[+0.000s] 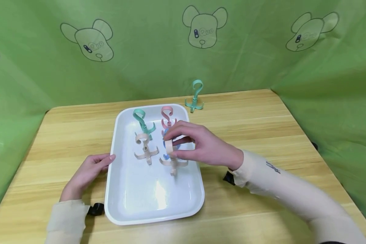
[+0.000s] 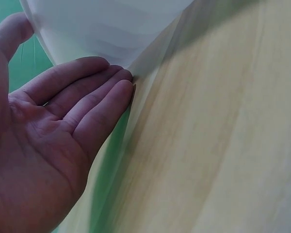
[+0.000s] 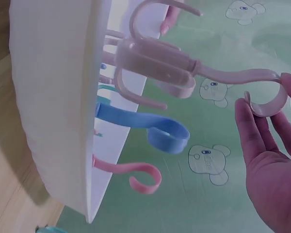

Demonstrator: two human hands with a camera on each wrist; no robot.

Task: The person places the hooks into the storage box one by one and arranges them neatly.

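Observation:
My right hand [image 1: 205, 144] pinches the curved top of a beige swivel hook [image 3: 153, 60] with several prongs, thumb against fingertips. This hook hangs upright over the white tray [image 1: 131, 196]. Partly hidden behind my right hand, a blue hook [image 3: 167, 133] stands in the tray. A second beige hook [image 1: 146, 154], a green hook [image 1: 144, 128] and a pink hook [image 1: 167, 112] stand there too. On the tray's left side my left hand [image 2: 53, 116] holds the edge, the thumb on the rim and the fingers against the outer wall.
Behind the tray, near the table's back edge, stands another green hook [image 1: 195, 98]. The tray rests on a wooden table [image 1: 247, 125]. A green curtain [image 1: 152, 61] with printed mouse-like heads hangs at the back and sides.

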